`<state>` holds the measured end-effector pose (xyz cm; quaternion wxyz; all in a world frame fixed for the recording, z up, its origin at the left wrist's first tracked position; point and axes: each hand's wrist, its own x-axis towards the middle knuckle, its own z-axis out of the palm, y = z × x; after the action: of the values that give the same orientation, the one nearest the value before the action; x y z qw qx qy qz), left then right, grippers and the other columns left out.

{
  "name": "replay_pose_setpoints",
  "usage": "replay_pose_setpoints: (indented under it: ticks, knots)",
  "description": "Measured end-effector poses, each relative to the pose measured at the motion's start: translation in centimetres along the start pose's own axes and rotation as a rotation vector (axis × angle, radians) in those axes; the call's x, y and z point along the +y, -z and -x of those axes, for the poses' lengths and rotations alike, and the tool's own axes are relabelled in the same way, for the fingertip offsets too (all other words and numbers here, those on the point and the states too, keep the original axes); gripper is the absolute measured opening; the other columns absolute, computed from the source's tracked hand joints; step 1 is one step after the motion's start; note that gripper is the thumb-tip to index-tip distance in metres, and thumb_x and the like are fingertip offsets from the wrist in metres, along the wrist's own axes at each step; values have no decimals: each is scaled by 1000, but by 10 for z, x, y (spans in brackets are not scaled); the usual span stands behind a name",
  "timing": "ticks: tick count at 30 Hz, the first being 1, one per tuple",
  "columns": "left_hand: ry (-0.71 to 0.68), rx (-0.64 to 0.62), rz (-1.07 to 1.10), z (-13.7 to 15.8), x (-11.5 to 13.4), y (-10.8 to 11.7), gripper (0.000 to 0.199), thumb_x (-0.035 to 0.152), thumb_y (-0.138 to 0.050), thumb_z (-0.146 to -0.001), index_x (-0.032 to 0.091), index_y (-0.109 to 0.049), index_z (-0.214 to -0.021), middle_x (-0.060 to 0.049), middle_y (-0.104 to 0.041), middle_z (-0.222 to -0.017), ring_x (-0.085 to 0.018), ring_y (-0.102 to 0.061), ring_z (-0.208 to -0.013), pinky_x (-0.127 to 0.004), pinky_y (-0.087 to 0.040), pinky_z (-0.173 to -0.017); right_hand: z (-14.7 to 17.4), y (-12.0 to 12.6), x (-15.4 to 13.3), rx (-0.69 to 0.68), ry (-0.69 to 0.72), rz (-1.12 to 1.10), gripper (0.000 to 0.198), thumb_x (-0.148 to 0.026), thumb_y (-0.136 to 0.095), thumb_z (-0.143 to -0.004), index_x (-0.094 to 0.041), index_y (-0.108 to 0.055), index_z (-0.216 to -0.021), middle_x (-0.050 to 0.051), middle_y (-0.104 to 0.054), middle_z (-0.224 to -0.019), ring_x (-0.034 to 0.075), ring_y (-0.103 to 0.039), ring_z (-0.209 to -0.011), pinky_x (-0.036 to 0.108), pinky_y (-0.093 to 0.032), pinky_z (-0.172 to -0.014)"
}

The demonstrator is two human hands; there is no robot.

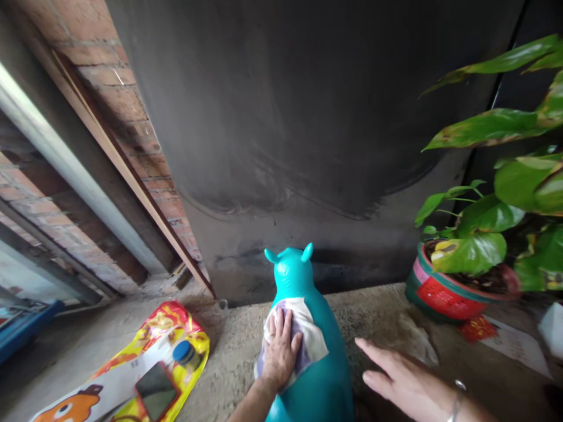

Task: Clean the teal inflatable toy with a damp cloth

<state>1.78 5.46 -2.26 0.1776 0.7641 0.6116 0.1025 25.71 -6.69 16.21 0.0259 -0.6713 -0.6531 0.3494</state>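
Observation:
A turquoise animal toy with two small ears (pixel 293 276), smooth and shiny like an inflatable hopper, stands in front of me. Across its back lies a white and purple cloth (pixel 314 337). My left hand (pixel 280 351) rests flat on that cloth, fingers stretched out. To the right of the toy, my right hand (pixel 398 375) hovers with thumb and fingers apart, holding nothing; a bracelet is on its wrist. The toy's lower body runs out of view at the bottom.
A dark panel (pixel 281 129) stands behind the toy. At right is a potted plant in a red and green pot (pixel 453 296). On the concrete floor at left, a yellow and red bag (pixel 193 334) lies under a phone (pixel 157 390) and a blue-capped container (pixel 185 353).

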Motion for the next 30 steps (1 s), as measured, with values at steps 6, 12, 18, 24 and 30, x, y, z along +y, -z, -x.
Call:
replay_pose_setpoints:
  ticks: [6,12,18,24,30]
  knots:
    - [23,-60,-76,68,-23,-27,67,45,-51,-83,36,-25,-144,6,-8,-156,-27,-2,-144,-50,-23,-116,1,-5,-4,-24,12,38,63,-36,-36,-86,-10,-31,-143,8,-35,-147,19,-34,-135,33,-26,-114]
    - [-7,-10,-26,38,-11,-9,57,47,-33,-92,34,-20,-146,3,-2,-158,-29,-1,-145,-57,-22,-114,2,-9,2,-28,14,17,65,-40,-34,-85,-11,-30,-143,7,-35,-147,21,-35,-135,34,-27,-114]
    - [96,-7,53,-24,-4,5,62,47,-31,-94,19,-19,-148,-7,-9,-158,-27,-8,-145,-49,-25,-115,-3,-12,16,39,4,-5,65,-42,-36,-83,-14,-37,-141,7,-43,-142,22,-42,-131,34,-31,-112]
    - [124,20,-53,42,-25,-29,58,41,-32,-92,24,-24,-147,-4,-15,-157,-26,-12,-144,-48,-24,-116,-1,-9,8,11,17,41,66,-41,-34,-84,-11,-35,-142,6,-40,-144,21,-40,-132,32,-30,-113]
    - [93,33,-146,92,-38,-52,62,42,-42,-88,23,-28,-146,-6,-16,-156,-32,-16,-143,-51,-35,-109,4,-9,-3,15,30,61,65,-43,-33,-85,-12,-33,-143,4,-36,-146,21,-36,-134,33,-29,-114]
